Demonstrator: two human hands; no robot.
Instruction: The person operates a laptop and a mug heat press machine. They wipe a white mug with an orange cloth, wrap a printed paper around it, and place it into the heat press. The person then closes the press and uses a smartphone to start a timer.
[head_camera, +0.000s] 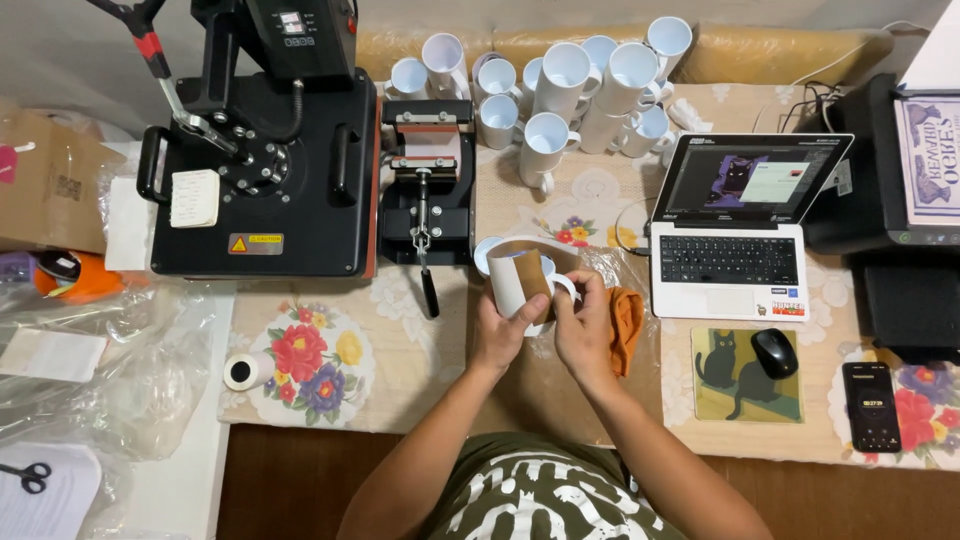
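Head view: I see my left hand (497, 330) curled around a white mug (522, 285) wrapped in brown paper, my right hand (585, 325) pinching its handle side (above the table (420, 370), just before the mug press (428, 185)).

2 bare forearms are seen rising from the near edge of the scene, with no sleeves reaching the elbows or wrists. No watch, ring or bracelet can be made out on the left hand (497, 335) or the right hand (583, 330). The fingers are uncovered; no gloves are worn. At the near edge, between the arms, a dark olive-green shirt (540, 500) is worn, printed across the chest with large white shapes, broken into blocky strokes. The print is cut off by the near edge of the view, so its full form cannot be told.
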